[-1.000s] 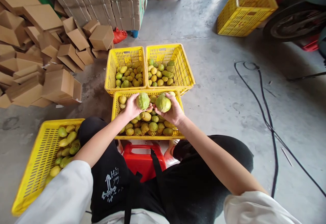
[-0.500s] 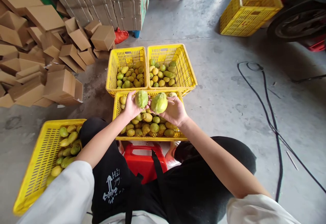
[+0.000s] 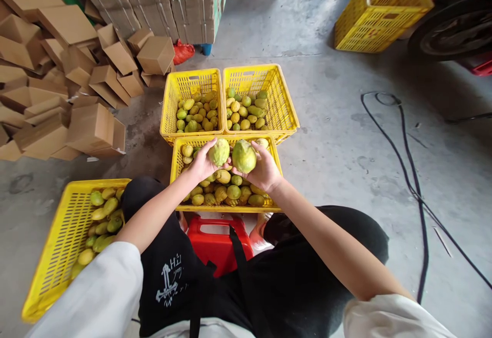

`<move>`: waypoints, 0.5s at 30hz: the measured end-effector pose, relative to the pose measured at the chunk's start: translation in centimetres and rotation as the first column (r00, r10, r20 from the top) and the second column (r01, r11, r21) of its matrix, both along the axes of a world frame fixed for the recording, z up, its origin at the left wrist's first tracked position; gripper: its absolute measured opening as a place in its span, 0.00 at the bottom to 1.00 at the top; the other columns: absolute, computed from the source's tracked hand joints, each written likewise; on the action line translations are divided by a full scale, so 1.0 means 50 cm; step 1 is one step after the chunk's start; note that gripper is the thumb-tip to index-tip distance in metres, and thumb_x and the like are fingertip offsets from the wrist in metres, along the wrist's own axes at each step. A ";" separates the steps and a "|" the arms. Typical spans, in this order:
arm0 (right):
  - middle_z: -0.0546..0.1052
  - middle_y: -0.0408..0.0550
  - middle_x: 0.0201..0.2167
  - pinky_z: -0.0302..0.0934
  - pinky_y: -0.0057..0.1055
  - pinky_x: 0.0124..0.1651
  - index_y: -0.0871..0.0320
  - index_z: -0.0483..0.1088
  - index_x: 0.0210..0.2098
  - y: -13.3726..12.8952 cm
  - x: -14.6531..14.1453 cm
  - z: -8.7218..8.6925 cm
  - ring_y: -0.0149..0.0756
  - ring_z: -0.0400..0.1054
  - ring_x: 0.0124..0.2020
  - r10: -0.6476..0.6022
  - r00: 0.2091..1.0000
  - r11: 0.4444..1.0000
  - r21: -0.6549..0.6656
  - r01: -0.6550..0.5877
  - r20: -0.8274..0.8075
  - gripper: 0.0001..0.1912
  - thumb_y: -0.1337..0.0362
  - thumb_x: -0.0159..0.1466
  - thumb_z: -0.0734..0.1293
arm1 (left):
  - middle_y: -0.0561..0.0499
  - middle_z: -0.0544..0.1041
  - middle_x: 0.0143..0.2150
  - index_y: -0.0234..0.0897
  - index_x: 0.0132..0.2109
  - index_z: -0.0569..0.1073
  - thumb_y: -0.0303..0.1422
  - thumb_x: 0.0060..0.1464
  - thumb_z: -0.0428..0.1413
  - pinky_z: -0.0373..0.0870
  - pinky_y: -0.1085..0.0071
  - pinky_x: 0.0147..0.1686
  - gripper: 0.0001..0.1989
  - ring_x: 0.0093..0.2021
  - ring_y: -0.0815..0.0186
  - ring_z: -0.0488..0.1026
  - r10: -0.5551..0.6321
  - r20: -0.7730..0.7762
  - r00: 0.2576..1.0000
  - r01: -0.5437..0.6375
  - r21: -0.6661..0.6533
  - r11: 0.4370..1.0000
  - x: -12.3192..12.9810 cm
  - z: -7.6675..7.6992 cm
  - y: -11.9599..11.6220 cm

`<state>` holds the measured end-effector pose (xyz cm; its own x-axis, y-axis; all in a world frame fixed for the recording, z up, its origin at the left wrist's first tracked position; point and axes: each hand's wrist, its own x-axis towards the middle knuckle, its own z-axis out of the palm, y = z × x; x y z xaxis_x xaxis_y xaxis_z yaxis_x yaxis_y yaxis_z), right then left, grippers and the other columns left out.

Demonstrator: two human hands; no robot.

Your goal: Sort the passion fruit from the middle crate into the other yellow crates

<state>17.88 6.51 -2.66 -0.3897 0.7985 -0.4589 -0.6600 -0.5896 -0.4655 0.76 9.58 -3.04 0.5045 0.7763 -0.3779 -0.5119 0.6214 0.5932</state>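
Note:
My left hand [image 3: 203,165] is closed round a pale green-yellow fruit [image 3: 219,152]. Beside it, my right hand [image 3: 266,170] holds a larger green fruit [image 3: 244,156], thumb at its upper right and fingers beneath. The two fruits are a small gap apart, above a yellow crate [image 3: 226,208] full of green and yellow fruits. Behind that crate stand two more yellow crates, the left one [image 3: 163,115] and the right one [image 3: 286,100], each partly filled with similar fruits. By my left leg is another yellow crate [image 3: 54,240] with fruits along its right side.
Cardboard boxes [image 3: 92,128] are heaped at the left, near a tall stack of cartons [image 3: 188,15]. A red stool [image 3: 217,256] is between my legs. A yellow crate [image 3: 369,25], a wheel [image 3: 453,30] and a black cable [image 3: 407,159] are at the right.
Both fruits have turned in my hands, and the gap between them has widened slightly. My right thumb now shows at the top of its fruit.

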 end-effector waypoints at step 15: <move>0.79 0.49 0.33 0.76 0.37 0.39 0.57 0.69 0.44 0.007 0.001 -0.014 0.42 0.77 0.40 0.000 0.999 1.000 0.019 0.001 -0.051 0.12 0.58 0.63 0.64 | 0.45 0.77 0.38 0.36 0.45 0.70 0.37 0.59 0.50 0.73 0.71 0.27 0.11 0.37 0.60 0.78 0.030 -0.003 1.000 -0.029 0.046 0.999 -0.004 0.008 -0.004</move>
<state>17.91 6.87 -3.34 -0.4117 0.8071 -0.4232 -0.6832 -0.5807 -0.4427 0.56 9.36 -2.63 0.4798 0.8074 -0.3435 -0.5273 0.5782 0.6226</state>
